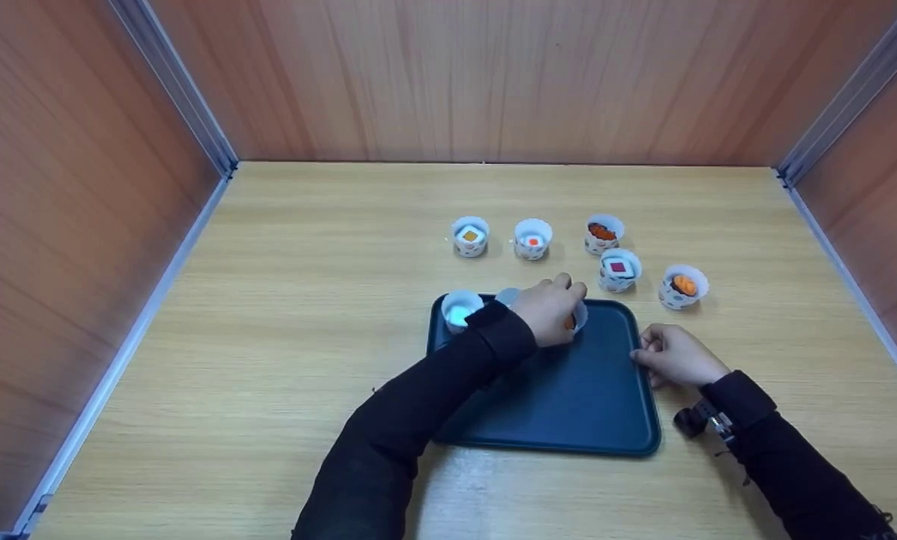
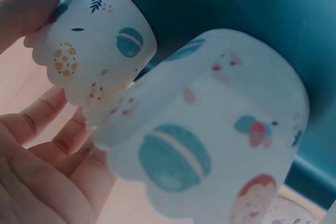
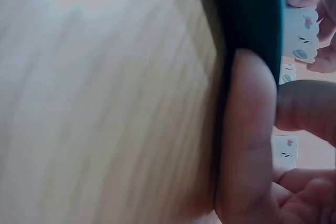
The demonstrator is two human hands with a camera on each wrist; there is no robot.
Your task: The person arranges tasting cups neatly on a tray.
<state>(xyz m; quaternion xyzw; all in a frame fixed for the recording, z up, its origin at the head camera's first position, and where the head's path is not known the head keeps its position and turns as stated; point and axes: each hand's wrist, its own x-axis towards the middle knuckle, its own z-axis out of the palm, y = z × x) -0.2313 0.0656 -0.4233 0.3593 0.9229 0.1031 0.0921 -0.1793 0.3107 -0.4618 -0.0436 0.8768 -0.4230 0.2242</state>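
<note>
My left hand point(image 1: 550, 309) reaches over the back of a dark teal tray point(image 1: 583, 405) and grips a paper cup point(image 1: 581, 316) with something orange inside. In the left wrist view, thumb and fingers hold this scalloped, printed cup point(image 2: 102, 40) by its rim end. Another printed cup point(image 2: 210, 129) stands nearer that camera. Also at the tray's back are a cup with pale blue inside point(image 1: 462, 307) and one mostly hidden by the hand point(image 1: 507, 295). My right hand point(image 1: 677, 356) pinches the tray's right rim, and a finger point(image 3: 249, 124) presses against that edge.
Behind the tray on the wooden table point(image 1: 306, 262) stand several printed cups: a yellow-centred one point(image 1: 470, 237), a red-centred one point(image 1: 532, 238), a dark orange one point(image 1: 604, 234), a red-square one point(image 1: 619, 270) and an orange-topped one point(image 1: 682, 286). Wooden panels point(image 1: 448, 82) enclose the table.
</note>
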